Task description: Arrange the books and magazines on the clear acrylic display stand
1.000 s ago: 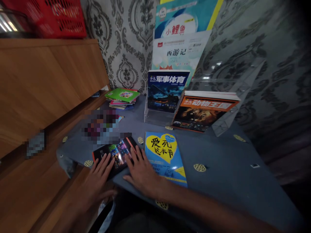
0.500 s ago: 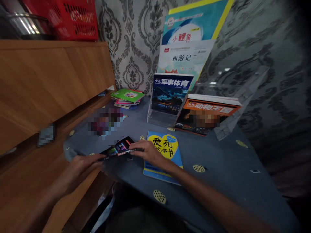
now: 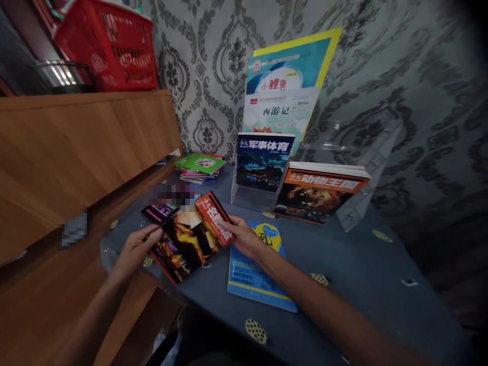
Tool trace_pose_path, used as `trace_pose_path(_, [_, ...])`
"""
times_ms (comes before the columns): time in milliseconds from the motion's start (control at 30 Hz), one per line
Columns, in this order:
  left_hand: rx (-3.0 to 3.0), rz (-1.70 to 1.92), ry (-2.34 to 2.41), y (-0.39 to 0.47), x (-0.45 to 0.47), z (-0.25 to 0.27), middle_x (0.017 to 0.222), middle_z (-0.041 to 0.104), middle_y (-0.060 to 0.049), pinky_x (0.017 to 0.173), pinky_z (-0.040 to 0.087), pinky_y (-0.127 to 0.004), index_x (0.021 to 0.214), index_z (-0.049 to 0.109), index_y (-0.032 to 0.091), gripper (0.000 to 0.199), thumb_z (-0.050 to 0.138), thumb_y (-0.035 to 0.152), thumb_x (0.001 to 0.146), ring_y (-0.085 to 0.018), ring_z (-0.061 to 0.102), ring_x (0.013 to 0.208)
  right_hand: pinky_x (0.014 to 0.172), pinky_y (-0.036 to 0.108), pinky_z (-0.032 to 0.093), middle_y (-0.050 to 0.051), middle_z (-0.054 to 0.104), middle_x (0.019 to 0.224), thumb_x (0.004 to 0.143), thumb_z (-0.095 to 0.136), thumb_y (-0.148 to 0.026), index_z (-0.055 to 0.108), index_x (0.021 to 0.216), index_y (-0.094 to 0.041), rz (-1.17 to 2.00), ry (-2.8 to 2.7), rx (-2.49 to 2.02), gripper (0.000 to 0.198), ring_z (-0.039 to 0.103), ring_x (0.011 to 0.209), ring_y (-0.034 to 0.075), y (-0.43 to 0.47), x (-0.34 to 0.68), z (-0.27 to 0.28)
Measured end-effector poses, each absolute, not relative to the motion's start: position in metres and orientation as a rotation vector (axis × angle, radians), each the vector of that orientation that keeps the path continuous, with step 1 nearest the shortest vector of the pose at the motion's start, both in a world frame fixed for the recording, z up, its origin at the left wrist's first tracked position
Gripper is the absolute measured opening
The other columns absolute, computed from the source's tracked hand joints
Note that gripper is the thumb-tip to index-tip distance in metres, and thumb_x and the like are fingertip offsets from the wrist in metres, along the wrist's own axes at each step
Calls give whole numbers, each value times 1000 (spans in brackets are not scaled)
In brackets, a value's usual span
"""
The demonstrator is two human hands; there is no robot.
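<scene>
Between my two hands is a book (image 3: pixel 188 241) with an orange title strip and a dark, golden picture cover, tilted above the table. My left hand (image 3: pixel 135 251) grips its left edge, thumb on the cover. At the opposite edge, my right hand (image 3: pixel 244 236) pinches the side near the title strip. A dark panel (image 3: pixel 162 209) with small colourful pictures sticks out behind the left side; whether it is the same book's back cover I cannot tell. Under my right wrist lies a blue and yellow book (image 3: pixel 255 282), partly hidden by the hand and forearm.
A clear stand (image 3: pixel 353 216) holds a tank-cover book (image 3: pixel 263 162), a lion-cover book (image 3: pixel 320 193) and taller books (image 3: pixel 282 96) behind. A stack of books (image 3: pixel 200 163) lies at the back left. The wooden cabinet (image 3: pixel 87 152) borders the left, bearing a red basket (image 3: pixel 125 51).
The book in my hands has turned from nearly edge-on to show its front cover. The view has tipped up slightly, and my right hand sits a little further right.
</scene>
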State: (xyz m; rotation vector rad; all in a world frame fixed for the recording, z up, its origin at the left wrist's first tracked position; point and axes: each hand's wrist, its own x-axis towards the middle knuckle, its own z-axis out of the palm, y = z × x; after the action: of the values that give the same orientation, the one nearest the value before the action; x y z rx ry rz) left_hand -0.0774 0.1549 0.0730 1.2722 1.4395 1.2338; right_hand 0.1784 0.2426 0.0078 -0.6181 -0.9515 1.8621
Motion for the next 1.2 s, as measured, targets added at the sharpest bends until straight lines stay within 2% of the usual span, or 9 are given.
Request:
trace_pose_path(167, [899, 1333, 1391, 145, -55, 33, 78, 73, -3, 62, 57, -30, 96, 69, 16, 62, 79, 66, 62, -21, 69, 71, 81, 34, 61, 6, 78, 104, 74, 82, -26, 70, 102, -21, 1921, -747, -580, 30, 75, 89, 20, 249, 180, -5])
trace_pose_path(333, [1418, 1021, 1577, 134, -59, 8, 92, 73, -9, 81, 59, -43, 103, 66, 16, 52, 61, 63, 82, -27, 70, 89, 85, 44, 60, 10, 78, 98, 90, 62, -33, 67, 101, -18, 1940, -903, -753, 19, 75, 91, 25, 263, 164, -16])
trace_pose_path(500, [2227, 843, 1923, 167, -74, 0, 129, 64, -15, 109, 45, -52, 129, 57, 17, 44, 44, 44, 96, -29, 58, 125, 92, 49, 56, 14, 77, 100, 103, 35, -50, 66, 110, -16, 2050, -1043, -792, 46, 73, 98, 27, 267, 162, -15])
trace_pose_path(600, [2378, 698, 1845, 200, -64, -15, 148, 52, -18, 116, 37, -51, 138, 50, 13, 48, 40, 40, 99, -29, 43, 143, 95, 52, 54, 16, 75, 106, 106, 21, -47, 61, 120, -14, 2082, -1028, -798, 54, 73, 100, 26, 264, 164, -12])
trace_pose_path(700, [2434, 576, 1852, 224, -47, -30, 154, 44, -23, 118, 33, -53, 142, 46, 7, 53, 39, 39, 100, -32, 35, 148, 96, 53, 52, 17, 74, 108, 105, 20, -51, 61, 120, -13, 2044, -1090, -781, 58, 71, 104, 27, 263, 164, -14])
trace_pose_path(800, [2442, 558, 1850, 231, -36, -34, 156, 41, -23, 118, 33, -53, 145, 44, 8, 54, 38, 39, 101, -31, 36, 147, 99, 53, 51, 17, 75, 108, 100, 32, -61, 67, 114, -15, 1834, -1226, -785, 60, 70, 107, 30, 266, 165, -19])
trace_pose_path(867, [2432, 580, 1863, 231, -34, -34, 155, 42, -23, 118, 33, -53, 145, 45, 8, 53, 39, 38, 101, -31, 36, 148, 103, 53, 48, 16, 74, 113, 98, 39, -61, 68, 114, -16, 1560, -1340, -873, 56, 67, 113, 31, 269, 167, -22])
trace_pose_path(1033, [2425, 612, 1897, 229, -36, -36, 155, 42, -23, 119, 32, -53, 141, 49, 8, 50, 37, 36, 101, -31, 34, 148, 120, 51, 29, 20, 50, 149, 98, 47, -36, 59, 134, -9, 774, -1993, -1076, 47, 38, 144, 31, 263, 163, -20])
trace_pose_path(1200, [2425, 596, 1905, 231, -36, -39, 156, 41, -22, 119, 31, -53, 142, 48, 8, 49, 34, 32, 102, -30, 33, 149, 122, 52, 23, 21, 45, 153, 101, 41, -24, 49, 144, -7, 514, -2576, -1042, 47, 31, 149, 28, 249, 143, -10])
